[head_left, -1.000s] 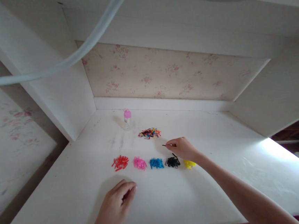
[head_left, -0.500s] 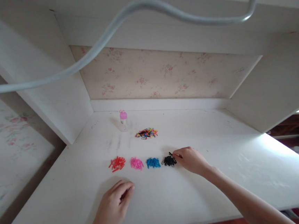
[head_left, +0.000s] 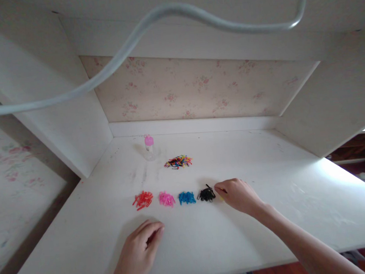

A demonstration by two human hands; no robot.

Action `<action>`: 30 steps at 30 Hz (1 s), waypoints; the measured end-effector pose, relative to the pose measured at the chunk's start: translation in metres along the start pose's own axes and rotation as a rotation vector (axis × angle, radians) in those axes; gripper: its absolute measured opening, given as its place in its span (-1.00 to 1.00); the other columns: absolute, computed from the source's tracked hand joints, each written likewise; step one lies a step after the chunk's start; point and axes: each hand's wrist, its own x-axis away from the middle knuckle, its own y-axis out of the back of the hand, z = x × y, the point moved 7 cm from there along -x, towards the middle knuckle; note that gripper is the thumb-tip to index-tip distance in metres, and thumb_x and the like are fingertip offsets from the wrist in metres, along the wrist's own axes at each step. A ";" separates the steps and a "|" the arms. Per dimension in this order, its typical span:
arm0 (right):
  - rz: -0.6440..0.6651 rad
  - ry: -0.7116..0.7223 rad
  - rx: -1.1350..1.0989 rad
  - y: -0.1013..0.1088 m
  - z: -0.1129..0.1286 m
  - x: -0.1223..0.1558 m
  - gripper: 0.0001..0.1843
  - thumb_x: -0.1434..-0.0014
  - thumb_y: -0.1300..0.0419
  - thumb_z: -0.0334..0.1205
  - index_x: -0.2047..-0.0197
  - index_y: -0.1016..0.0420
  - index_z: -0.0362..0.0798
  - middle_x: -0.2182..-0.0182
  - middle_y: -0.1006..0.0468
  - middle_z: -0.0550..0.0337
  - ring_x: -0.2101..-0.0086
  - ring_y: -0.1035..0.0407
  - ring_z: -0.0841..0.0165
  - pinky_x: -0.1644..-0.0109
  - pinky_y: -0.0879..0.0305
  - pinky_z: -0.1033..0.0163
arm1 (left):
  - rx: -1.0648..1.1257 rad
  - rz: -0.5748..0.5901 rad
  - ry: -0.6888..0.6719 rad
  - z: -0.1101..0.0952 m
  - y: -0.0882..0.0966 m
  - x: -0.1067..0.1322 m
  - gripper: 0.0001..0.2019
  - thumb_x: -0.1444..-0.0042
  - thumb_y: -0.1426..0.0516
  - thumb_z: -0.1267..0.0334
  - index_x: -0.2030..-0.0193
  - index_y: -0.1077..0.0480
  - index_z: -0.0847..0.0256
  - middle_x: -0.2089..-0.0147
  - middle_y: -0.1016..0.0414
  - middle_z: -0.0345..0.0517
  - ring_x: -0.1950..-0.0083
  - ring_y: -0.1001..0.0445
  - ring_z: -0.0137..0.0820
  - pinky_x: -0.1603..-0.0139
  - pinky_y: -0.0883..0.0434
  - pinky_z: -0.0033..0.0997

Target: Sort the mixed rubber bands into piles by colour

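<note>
The black bands point(head_left: 206, 195) look rubbery, the desk point(head_left: 192, 247) smooth and glossy.

white desk point(head_left: 192, 251), wallpaper point(head_left: 182, 86) — pink-flowered, reddish floor point(head_left: 277, 272)

Heaps of small bands, single colour, five: red heap point(head_left: 143, 199), pink heap point(head_left: 166, 199), blue heap point(head_left: 187, 197), black heap point(head_left: 206, 194), yellow heap point(head_left: 221, 199) (mostly hidden from me). Mixed-colour heap point(head_left: 178, 162), one. Pink-capped bottle point(head_left: 150, 148), one. Cable point(head_left: 171, 10), one. Desk point(head_left: 250, 152), one. Hands, two: left hand point(head_left: 144, 247), right hand point(head_left: 237, 195).
</note>
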 end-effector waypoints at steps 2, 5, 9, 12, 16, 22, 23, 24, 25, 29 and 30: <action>-0.050 -0.020 -0.053 0.007 -0.003 0.008 -0.61 -0.22 0.07 -0.13 0.48 -0.51 0.05 0.51 -0.54 0.23 0.50 -0.37 0.40 0.48 0.02 0.35 | 0.020 0.005 0.009 -0.002 0.000 0.000 -0.80 -0.23 0.00 0.20 0.17 -0.44 0.11 0.26 -0.49 -0.17 0.23 -0.46 -0.43 0.20 -0.39 -0.54; -0.165 -0.055 -0.222 0.014 -0.009 0.027 -0.62 -0.22 0.07 -0.08 0.37 -0.56 0.09 0.47 -0.57 0.23 0.49 -0.38 0.39 0.44 -0.11 0.35 | 0.019 0.027 0.012 -0.008 0.001 -0.004 -0.78 -0.23 0.01 0.19 0.19 -0.45 0.13 0.30 -0.50 -0.18 0.29 -0.46 -0.45 0.24 -0.39 -0.55; -0.293 -0.137 -0.498 0.004 -0.021 0.058 -0.61 -0.18 0.00 0.04 0.32 -0.59 0.04 0.58 -0.50 0.25 0.60 -0.28 0.44 0.50 -0.16 0.38 | -0.101 0.026 -0.029 -0.025 0.012 -0.023 -0.77 -0.23 0.01 0.19 0.20 -0.46 0.13 0.31 -0.51 -0.19 0.31 -0.45 -0.44 0.25 -0.37 -0.52; -0.318 -0.234 -0.656 -0.019 -0.029 0.079 -0.59 -0.12 -0.06 0.11 0.31 -0.60 0.00 0.65 -0.40 0.28 0.64 -0.18 0.47 0.57 -0.11 0.39 | -0.260 0.020 -0.088 -0.039 0.018 -0.052 -0.76 -0.22 0.03 0.22 0.27 -0.46 0.13 0.31 -0.51 -0.19 0.28 -0.45 -0.43 0.22 -0.35 -0.49; -0.301 -0.294 -0.778 -0.046 -0.030 0.092 -0.57 -0.09 -0.09 0.14 0.32 -0.60 -0.02 0.66 -0.36 0.27 0.62 -0.17 0.45 0.57 -0.13 0.39 | -0.475 0.050 -0.086 -0.042 0.015 -0.100 -0.77 -0.21 0.02 0.27 0.24 -0.47 0.11 0.23 -0.52 -0.19 0.23 -0.46 -0.43 0.17 -0.34 -0.50; -0.317 -0.286 -0.795 -0.049 -0.027 0.095 -0.54 -0.09 -0.06 0.16 0.34 -0.61 -0.01 0.67 -0.36 0.26 0.62 -0.20 0.43 0.56 -0.17 0.38 | -0.618 0.046 -0.037 -0.030 0.002 -0.159 -0.78 -0.20 0.00 0.25 0.19 -0.48 0.12 0.11 -0.47 -0.11 0.19 -0.47 -0.38 0.16 -0.33 -0.43; -0.312 -0.281 -0.795 -0.049 -0.027 0.095 -0.54 -0.10 -0.06 0.16 0.33 -0.61 -0.01 0.66 -0.36 0.26 0.62 -0.20 0.42 0.55 -0.17 0.38 | -0.640 0.050 -0.032 -0.028 -0.001 -0.165 -0.77 -0.20 0.01 0.26 0.17 -0.47 0.12 0.09 -0.46 -0.10 0.19 -0.47 -0.37 0.15 -0.33 -0.42; -0.307 -0.277 -0.796 -0.049 -0.027 0.096 -0.54 -0.10 -0.06 0.15 0.33 -0.60 -0.01 0.66 -0.36 0.26 0.61 -0.19 0.42 0.55 -0.17 0.38 | -0.659 0.054 -0.030 -0.027 -0.003 -0.170 -0.76 -0.20 0.01 0.26 0.15 -0.47 0.13 0.08 -0.45 -0.08 0.18 -0.47 -0.36 0.14 -0.33 -0.41; -0.301 -0.273 -0.797 -0.050 -0.027 0.096 -0.55 -0.11 -0.05 0.15 0.32 -0.60 -0.01 0.66 -0.35 0.26 0.61 -0.19 0.42 0.55 -0.17 0.38 | -0.675 0.060 -0.030 -0.026 -0.006 -0.175 -0.76 -0.21 0.01 0.27 0.13 -0.46 0.14 0.06 -0.43 -0.07 0.16 -0.47 -0.36 0.13 -0.33 -0.40; -0.288 -0.270 -0.814 -0.054 -0.030 0.096 -0.59 -0.12 -0.07 0.10 0.30 -0.60 -0.01 0.66 -0.34 0.27 0.61 -0.17 0.43 0.54 -0.15 0.38 | -0.717 0.082 -0.038 -0.023 -0.015 -0.184 -0.75 -0.23 0.03 0.28 0.09 -0.44 0.17 0.01 -0.39 -0.02 0.14 -0.47 -0.35 0.13 -0.33 -0.40; -0.288 -0.270 -0.819 -0.055 -0.030 0.096 -0.59 -0.12 -0.07 0.09 0.30 -0.60 -0.01 0.66 -0.34 0.27 0.61 -0.17 0.43 0.54 -0.15 0.38 | -0.723 0.087 -0.039 -0.022 -0.017 -0.186 -0.75 -0.24 0.04 0.28 0.09 -0.43 0.19 0.01 -0.38 -0.01 0.14 -0.47 -0.36 0.13 -0.33 -0.39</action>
